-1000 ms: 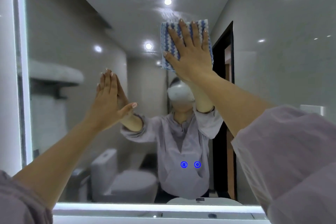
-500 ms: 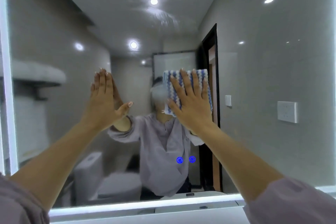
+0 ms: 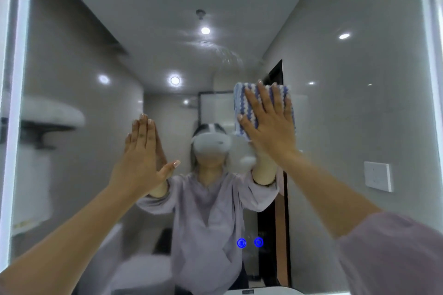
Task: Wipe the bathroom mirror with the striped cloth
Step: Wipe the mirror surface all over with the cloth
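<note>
The bathroom mirror (image 3: pixel 347 108) fills the view, framed by a lit white border. My right hand (image 3: pixel 268 124) lies flat with spread fingers on the blue-and-white striped cloth (image 3: pixel 241 100), pinning it to the glass right of centre. My left hand (image 3: pixel 141 155) rests on the glass to the left, fingers together and thumb out, holding nothing. Faint wipe streaks (image 3: pixel 223 52) show on the glass above the cloth.
Two blue touch icons (image 3: pixel 250 242) glow low on the mirror. The reflection shows a person in a lilac shirt, a toilet (image 3: pixel 134 268), a dark doorway (image 3: pixel 275 74), a wall switch plate (image 3: pixel 377 176) and ceiling spotlights. The basin edge (image 3: pixel 261 291) peeks in at the bottom.
My right hand dragged the cloth down the glass from near the top, then shifted it slightly right. My left hand stayed pressed in place. The view pulled back, showing the mirror's top border.
</note>
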Available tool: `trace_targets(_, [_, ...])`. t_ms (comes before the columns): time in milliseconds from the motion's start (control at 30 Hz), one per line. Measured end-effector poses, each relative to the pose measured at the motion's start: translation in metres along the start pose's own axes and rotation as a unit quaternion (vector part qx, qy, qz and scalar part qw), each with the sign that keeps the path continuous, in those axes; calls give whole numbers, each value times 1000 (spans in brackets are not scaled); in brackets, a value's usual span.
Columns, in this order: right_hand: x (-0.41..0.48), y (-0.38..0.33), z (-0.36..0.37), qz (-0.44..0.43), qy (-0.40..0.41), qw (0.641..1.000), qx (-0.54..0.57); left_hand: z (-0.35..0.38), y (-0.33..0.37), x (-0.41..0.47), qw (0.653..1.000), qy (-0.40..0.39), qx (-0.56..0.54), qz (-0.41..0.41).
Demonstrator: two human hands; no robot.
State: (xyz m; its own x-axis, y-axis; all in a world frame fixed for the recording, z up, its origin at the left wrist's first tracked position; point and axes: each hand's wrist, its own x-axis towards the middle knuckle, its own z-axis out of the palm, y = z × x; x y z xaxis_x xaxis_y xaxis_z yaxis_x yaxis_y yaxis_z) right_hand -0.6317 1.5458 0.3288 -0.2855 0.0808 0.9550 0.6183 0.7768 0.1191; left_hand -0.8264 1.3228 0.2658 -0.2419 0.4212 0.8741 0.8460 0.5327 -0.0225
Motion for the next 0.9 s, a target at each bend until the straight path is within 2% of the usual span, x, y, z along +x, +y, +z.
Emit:
trace_targets(233, [27,46,-7,28,28,999,-4,-3,2,-2,1000,-7,-2,-3])
trace_targets(433, [31,73,-9,111,45,993,24,-2,2,-2,1000,-4,-7,0])
trace_targets(700, [37,47,-7,171,45,984,32,-2,2,-1,1000,-20,4,-4])
trace_targets(900, [52,-12,-9,103,48,993,26,-2,2,0,1000,-26,13,-6])
